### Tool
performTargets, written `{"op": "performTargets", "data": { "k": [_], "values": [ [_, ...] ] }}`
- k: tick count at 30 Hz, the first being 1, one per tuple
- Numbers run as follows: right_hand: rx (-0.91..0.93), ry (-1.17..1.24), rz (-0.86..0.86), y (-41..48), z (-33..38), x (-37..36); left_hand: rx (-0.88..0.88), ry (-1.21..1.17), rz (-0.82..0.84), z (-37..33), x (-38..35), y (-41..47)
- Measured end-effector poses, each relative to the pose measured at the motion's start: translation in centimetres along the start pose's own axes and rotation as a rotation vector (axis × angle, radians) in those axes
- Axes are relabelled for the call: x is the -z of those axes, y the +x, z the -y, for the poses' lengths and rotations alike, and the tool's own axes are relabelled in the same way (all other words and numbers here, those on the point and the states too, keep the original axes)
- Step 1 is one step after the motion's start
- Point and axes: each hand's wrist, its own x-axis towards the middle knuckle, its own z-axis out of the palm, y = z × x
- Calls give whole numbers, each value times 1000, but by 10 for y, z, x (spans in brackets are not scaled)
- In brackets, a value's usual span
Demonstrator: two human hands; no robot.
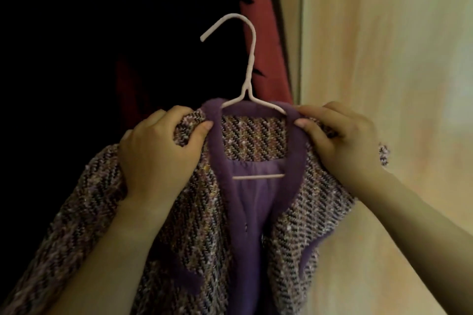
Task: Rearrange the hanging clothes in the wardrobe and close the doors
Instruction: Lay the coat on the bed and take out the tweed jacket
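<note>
A purple tweed jacket with fuzzy purple trim hangs on a white wire hanger, held up in front of the dark wardrobe opening. The hanger's hook is free in the air, touching no rail that I can see. My left hand grips the jacket's left shoulder. My right hand pinches the right shoulder at the collar trim. A red garment hangs behind the hook inside the wardrobe.
A pale wooden wardrobe door or side panel fills the right half of the view, close to my right hand. The wardrobe interior on the left is too dark to make out.
</note>
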Motion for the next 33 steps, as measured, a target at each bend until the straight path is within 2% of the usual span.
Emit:
{"op": "performTargets", "data": {
  "k": [8,15,19,26,33],
  "values": [
    [-153,-134,-117,-60,-46,173,-148,-150,-27,-172,2,-10],
    [-244,-293,-124,-129,-92,338,-191,-404,86,-333,-18,-57],
    [-389,-393,-98,-202,-117,428,-172,-581,262,-430,-36,-112],
    [-598,-618,-36,-319,-134,581,-105,-872,747,-576,-69,-224],
    [-655,-771,-39,-353,-170,678,-193,-991,894,-692,-101,-248]
  ]
}}
